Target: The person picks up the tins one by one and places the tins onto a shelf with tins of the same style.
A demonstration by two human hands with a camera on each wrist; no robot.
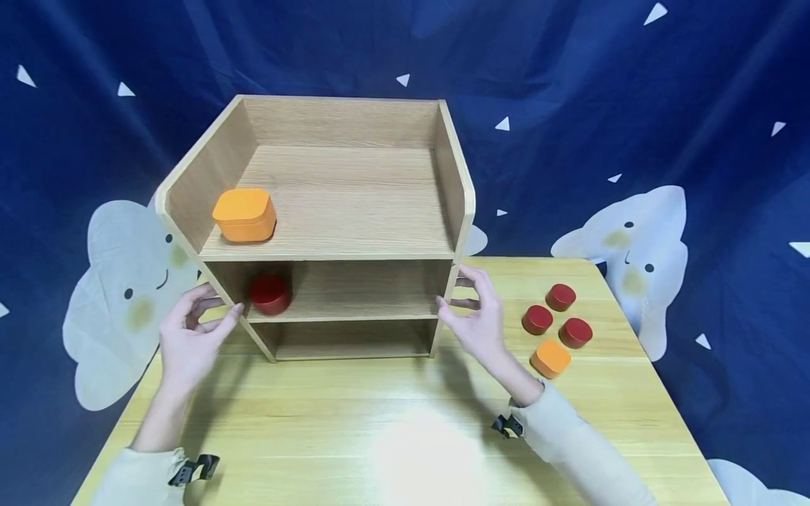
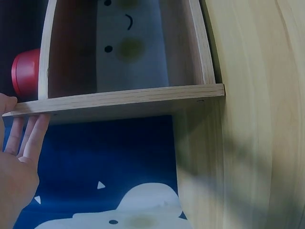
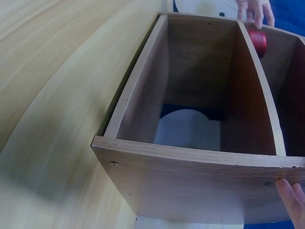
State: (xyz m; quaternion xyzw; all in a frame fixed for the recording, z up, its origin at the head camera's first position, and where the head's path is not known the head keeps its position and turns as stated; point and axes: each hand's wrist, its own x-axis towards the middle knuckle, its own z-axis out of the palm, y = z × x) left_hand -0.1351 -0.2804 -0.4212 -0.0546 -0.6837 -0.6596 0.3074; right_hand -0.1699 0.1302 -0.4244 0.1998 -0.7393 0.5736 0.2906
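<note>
A small wooden shelf [image 1: 354, 256] with three levels stands on the table between both hands. My left hand [image 1: 193, 337] grips its left side panel, thumb at the front edge and fingers along the outer face, as the left wrist view shows too [image 2: 21, 162]. On the opposite side my right hand [image 1: 477, 316] holds the right panel in the same way, thumb on the front edge. An orange lidded box [image 1: 245, 216] sits on the top level at the left. Below it, a round red container [image 1: 270, 294] stands on the middle level, close to my left thumb.
Right of the shelf on the wooden table [image 1: 329, 429] lie several round red containers [image 1: 538, 320] and an orange box [image 1: 550, 358], near my right forearm. A dark blue curtain [image 1: 538, 70] with white cloud and star shapes hangs behind.
</note>
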